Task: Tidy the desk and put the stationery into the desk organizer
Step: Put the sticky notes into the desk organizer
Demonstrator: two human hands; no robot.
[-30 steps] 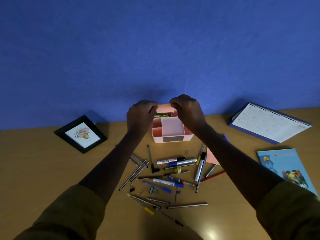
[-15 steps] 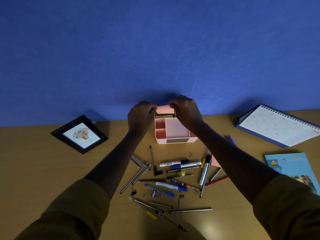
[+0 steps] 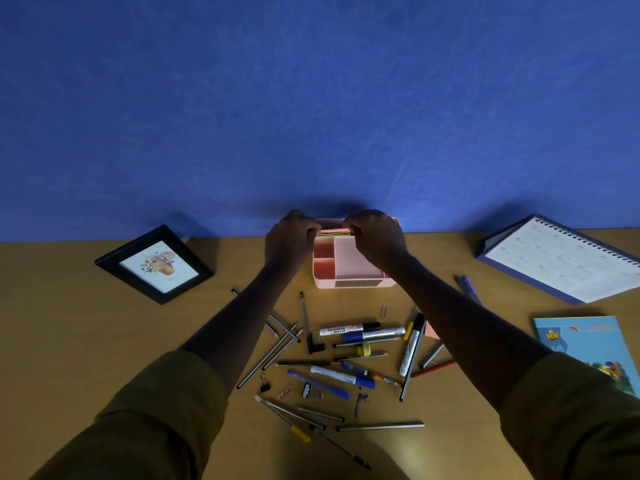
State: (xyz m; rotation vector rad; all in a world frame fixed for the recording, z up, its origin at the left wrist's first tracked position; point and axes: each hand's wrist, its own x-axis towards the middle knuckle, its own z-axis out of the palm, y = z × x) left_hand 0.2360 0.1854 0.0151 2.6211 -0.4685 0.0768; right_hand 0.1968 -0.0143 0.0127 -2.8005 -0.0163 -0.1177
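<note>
A pink desk organizer (image 3: 349,284) stands at the back of the desk against the blue wall. Its rear compartment holds a stack of coloured sticky notes (image 3: 334,232), orange on top and green below. My left hand (image 3: 289,242) and my right hand (image 3: 375,237) both pinch that stack by its two ends, over the organizer's back. In front of the organizer lie several scattered pens, pencils and markers, among them a whiteboard marker (image 3: 348,329), a blue marker (image 3: 374,334) and a black-capped marker (image 3: 412,344). Binder clips (image 3: 265,387) and paper clips (image 3: 383,309) lie among them.
A black picture frame (image 3: 154,263) lies at the left. A spiral desk calendar (image 3: 561,259) stands at the back right, with a blue booklet (image 3: 588,344) in front of it. A pink note (image 3: 431,330) sits partly under my right forearm. A purple pen (image 3: 469,287) lies near the calendar.
Both hands have stayed at the organizer's rear compartment and drawn closer over the sticky notes. The view has shifted slightly; the things on the desk have not moved.
</note>
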